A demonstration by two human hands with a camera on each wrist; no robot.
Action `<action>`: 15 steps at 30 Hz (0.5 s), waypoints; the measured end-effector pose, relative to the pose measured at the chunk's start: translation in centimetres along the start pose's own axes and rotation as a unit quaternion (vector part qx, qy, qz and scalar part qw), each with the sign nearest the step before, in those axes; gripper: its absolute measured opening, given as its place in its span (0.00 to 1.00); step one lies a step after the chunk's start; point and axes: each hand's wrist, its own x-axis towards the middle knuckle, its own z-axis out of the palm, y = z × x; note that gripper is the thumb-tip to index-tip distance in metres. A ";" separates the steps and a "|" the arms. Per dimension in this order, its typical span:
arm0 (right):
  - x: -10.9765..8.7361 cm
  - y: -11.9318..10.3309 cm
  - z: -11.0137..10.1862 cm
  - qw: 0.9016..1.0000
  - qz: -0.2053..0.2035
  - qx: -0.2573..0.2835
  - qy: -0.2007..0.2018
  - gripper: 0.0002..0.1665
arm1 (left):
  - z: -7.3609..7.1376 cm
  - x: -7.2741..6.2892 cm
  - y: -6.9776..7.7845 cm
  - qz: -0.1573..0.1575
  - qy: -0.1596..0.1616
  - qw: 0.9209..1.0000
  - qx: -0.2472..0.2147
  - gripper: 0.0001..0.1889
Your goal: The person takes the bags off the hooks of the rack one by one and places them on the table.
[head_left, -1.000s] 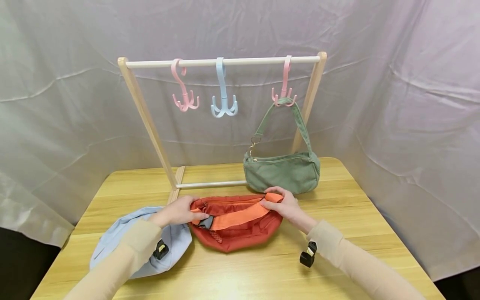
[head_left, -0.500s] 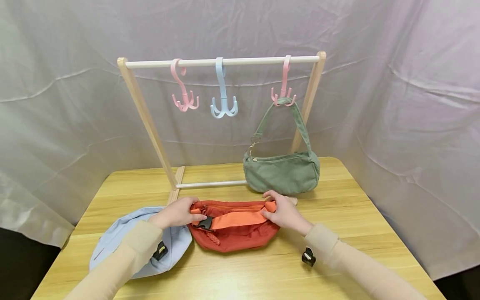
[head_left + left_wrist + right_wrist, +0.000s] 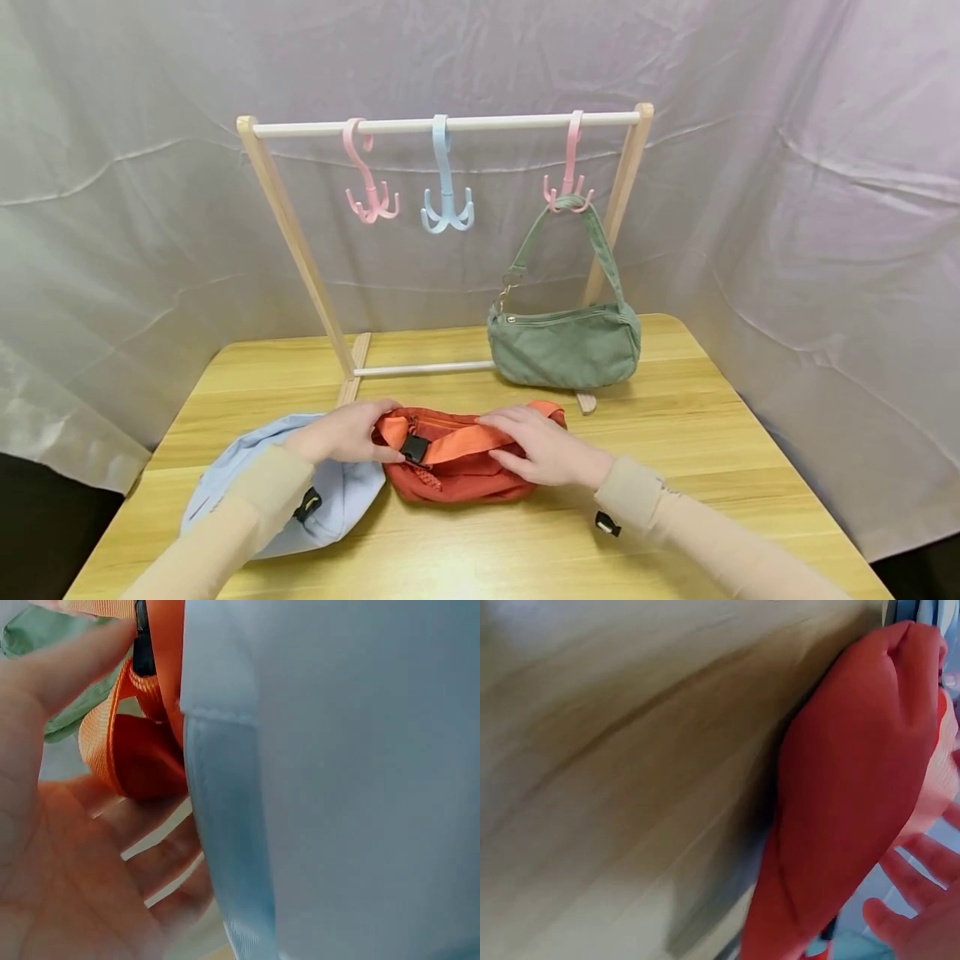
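Red bag is on the table, just beside the light-blue bag: your left hand pinches its left end by the buckle, your right hand sits loose-fingered over the strap; looks light, soft, likely to sag, so hold the strap.

The yellow wood-grain desk carries a pale-blue fabric bag, a red fabric bag with an orange strap, and a wooden-legged, white-barred rack.

Room to pass lies in front of the red bag, but the blue bag blocks its left side.
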 end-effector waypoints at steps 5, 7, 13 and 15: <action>0.2 -0.9 0.2 0.999 -0.027 0.002 -0.032 0.41 | 0.0 -1.0 -0.2 -0.007 -0.017 1.000 -0.005 0.51; 0.2 -1.0 0.5 0.998 -0.023 0.004 -0.054 0.46 | 0.2 -1.3 -0.3 -0.005 -0.016 1.000 0.009 0.53; -0.1 -1.1 1.4 0.993 0.011 0.009 -0.116 0.54 | 0.7 -2.0 -0.1 -0.007 -0.015 0.998 0.053 0.57; -0.1 -1.2 1.7 0.991 0.020 0.010 -0.130 0.53 | 0.7 -2.1 -0.1 -0.013 -0.017 0.999 0.050 0.57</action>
